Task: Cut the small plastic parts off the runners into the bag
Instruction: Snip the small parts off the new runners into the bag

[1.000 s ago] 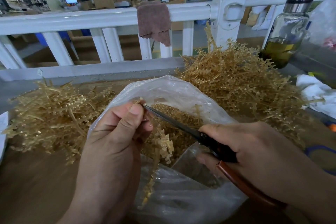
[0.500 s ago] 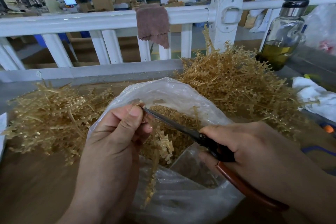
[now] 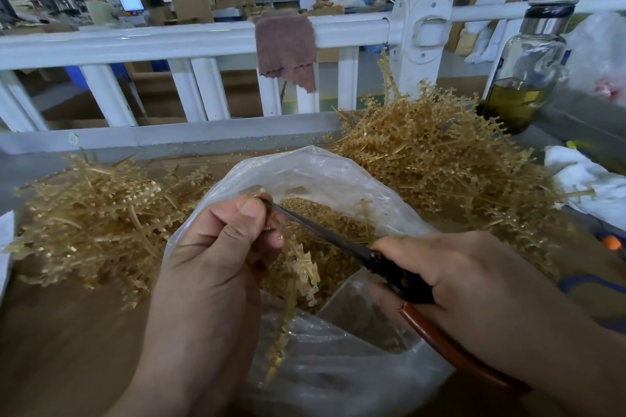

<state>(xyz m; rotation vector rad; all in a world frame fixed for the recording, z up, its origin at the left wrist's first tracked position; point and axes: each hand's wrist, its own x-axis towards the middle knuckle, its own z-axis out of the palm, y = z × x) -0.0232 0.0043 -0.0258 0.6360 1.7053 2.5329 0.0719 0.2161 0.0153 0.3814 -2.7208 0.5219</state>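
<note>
My left hand (image 3: 216, 264) pinches a golden plastic runner (image 3: 301, 274) over the open mouth of a clear plastic bag (image 3: 325, 176). The runner hangs down from my fingers, with small parts along it. My right hand (image 3: 474, 288) grips scissors (image 3: 345, 244) with black blades and a red-brown handle. The blade tips meet the runner right at my left thumb. Inside the bag lies a heap of small cut parts (image 3: 342, 220).
Piles of golden runners lie left (image 3: 98, 220) and right (image 3: 440, 159) of the bag on the brown table. A white railing (image 3: 169, 41) with a brown cloth (image 3: 286, 44) runs behind. A glass bottle (image 3: 525, 71) stands at the far right, white cloth (image 3: 586, 179) below it.
Both hands hold nearly the same pose; the scissors stay at the runner near my left thumb. The view shifts slightly.
</note>
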